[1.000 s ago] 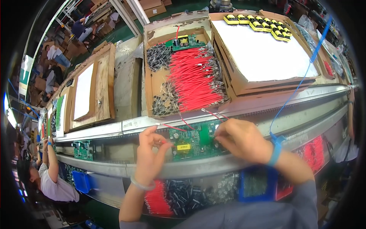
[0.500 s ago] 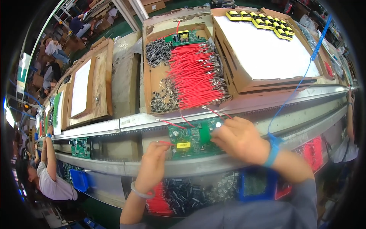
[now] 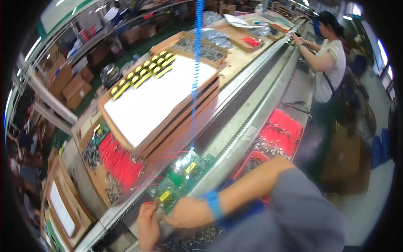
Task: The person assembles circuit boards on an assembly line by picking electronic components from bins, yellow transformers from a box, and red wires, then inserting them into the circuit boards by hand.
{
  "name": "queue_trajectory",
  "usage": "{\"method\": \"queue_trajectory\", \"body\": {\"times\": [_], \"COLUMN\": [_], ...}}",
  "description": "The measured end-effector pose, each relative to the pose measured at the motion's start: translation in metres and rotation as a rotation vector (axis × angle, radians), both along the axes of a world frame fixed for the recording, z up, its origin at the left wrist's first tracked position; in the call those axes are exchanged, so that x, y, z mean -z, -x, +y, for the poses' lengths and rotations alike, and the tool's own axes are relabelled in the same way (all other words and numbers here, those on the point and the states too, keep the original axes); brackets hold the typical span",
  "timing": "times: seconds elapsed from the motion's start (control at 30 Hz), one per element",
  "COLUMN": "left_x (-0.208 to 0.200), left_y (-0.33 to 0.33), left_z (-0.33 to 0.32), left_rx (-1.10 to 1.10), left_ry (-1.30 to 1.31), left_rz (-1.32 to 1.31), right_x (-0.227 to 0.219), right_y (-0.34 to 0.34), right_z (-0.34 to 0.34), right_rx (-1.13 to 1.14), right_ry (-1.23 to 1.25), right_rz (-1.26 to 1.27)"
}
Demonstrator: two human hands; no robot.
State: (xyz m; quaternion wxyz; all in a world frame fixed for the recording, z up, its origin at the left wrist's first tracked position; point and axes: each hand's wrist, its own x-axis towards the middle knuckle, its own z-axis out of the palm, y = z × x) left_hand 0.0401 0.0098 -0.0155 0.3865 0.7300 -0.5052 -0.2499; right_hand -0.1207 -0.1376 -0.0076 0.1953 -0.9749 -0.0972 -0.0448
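Blurred by motion, a green circuit board [image 3: 173, 181] sits on the conveyor line, with a yellow label [image 3: 165, 196] and red wires rising from it. At its near left corner, my left hand [image 3: 147, 227] pinches a short red wire [image 3: 150, 203]. My right hand [image 3: 189, 212], with a blue wristband [image 3: 214, 205] on the wrist, is beside it at the board's near edge. Its fingers are curled and partly hidden, and I cannot make out what is between them. A second board with a yellow component [image 3: 191, 168] adjoins the first on its far side.
Beyond the rail, a cardboard box [image 3: 93, 178] holds red wires [image 3: 119, 161] and small metal parts. A white-topped stack [image 3: 155, 101] carries yellow-black components [image 3: 145, 69]. A blue coiled cord [image 3: 195, 54] hangs down. Red wires [image 3: 280, 130] and pliers [image 3: 297, 107] lie right; a co-worker [image 3: 331, 59] stands beyond.
The view has swung to the right, bringing the right-hand co-worker into sight. My right hand has gone from the board's far right side to its near edge, close to my left hand.
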Motion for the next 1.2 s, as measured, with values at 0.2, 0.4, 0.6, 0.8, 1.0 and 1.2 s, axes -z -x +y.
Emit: {"method": "queue_trajectory", "body": {"times": [0.2, 0.4, 0.6, 0.8, 1.0, 1.2], "left_x": [0.009, 0.009, 0.011, 0.019, 0.012, 0.012], "left_y": [0.032, 0.051, 0.054, 0.055, 0.06, 0.059], "left_z": [-0.077, -0.074, -0.079, -0.079, -0.08, -0.079], "left_rx": [0.23, 0.23, 0.247, 0.237, 0.235, 0.237], "left_ry": [0.031, -0.089, -0.083, -0.055, -0.049, -0.064], "left_rz": [0.01, -0.067, -0.139, -0.178, -0.202, -0.195], "right_x": [-0.022, -0.048, -0.028, -0.018, -0.013, 0.004], "right_y": [0.048, 0.114, 0.205, 0.284, 0.283, 0.289], "right_z": [-0.06, -0.136, -0.267, -0.339, -0.266, -0.23], "right_rx": [0.193, 0.698, 1.191, 1.458, 1.195, 0.892], "right_ry": [-0.009, 0.138, 0.306, 0.272, 0.177, 0.329], "right_rz": [0.131, 0.488, 0.453, 0.208, -0.098, -0.009]}}
